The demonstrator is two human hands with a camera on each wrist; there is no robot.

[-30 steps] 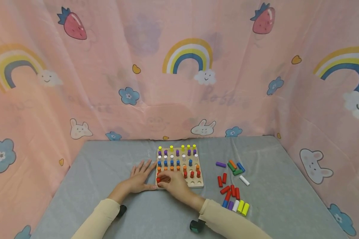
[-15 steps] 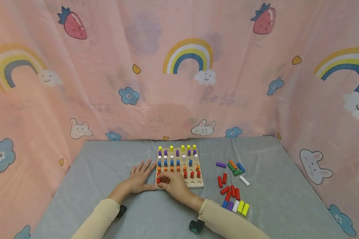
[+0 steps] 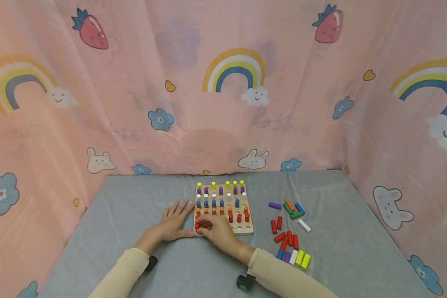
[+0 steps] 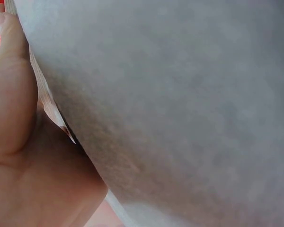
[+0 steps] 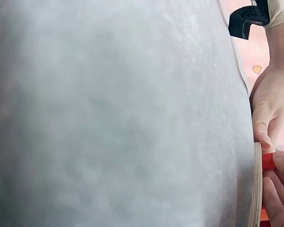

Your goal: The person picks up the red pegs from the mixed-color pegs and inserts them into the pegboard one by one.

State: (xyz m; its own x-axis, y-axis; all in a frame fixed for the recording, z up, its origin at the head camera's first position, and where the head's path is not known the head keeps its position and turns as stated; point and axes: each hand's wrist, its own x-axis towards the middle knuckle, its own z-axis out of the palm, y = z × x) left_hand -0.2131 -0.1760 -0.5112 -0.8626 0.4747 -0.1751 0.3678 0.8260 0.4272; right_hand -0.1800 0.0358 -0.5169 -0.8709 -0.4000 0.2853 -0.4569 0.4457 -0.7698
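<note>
In the head view, my left hand (image 3: 172, 225) lies on the table (image 3: 193, 269), fingers straight and spread, index fingertip and thumb against the pegboard (image 3: 243, 228). My right hand (image 3: 220, 231) pinches a red peg (image 3: 197, 226) between thumb and fingertips over the board's near-left corner; I can't tell whether its end sits in a hole. Yellow, purple, white, blue, orange and red pegs stand in rows, far to near. To my right, loose pegs (image 3: 290, 238) lie scattered.

In the left wrist view, I see part of my left hand with its thumb along the board's pale edge; red shows at the upper left corner.

In the right wrist view, my right fingers close on the red peg, near my left thumb, which touches the board's corner. A black device (image 5: 246, 21) sits on my left wrist.
</note>
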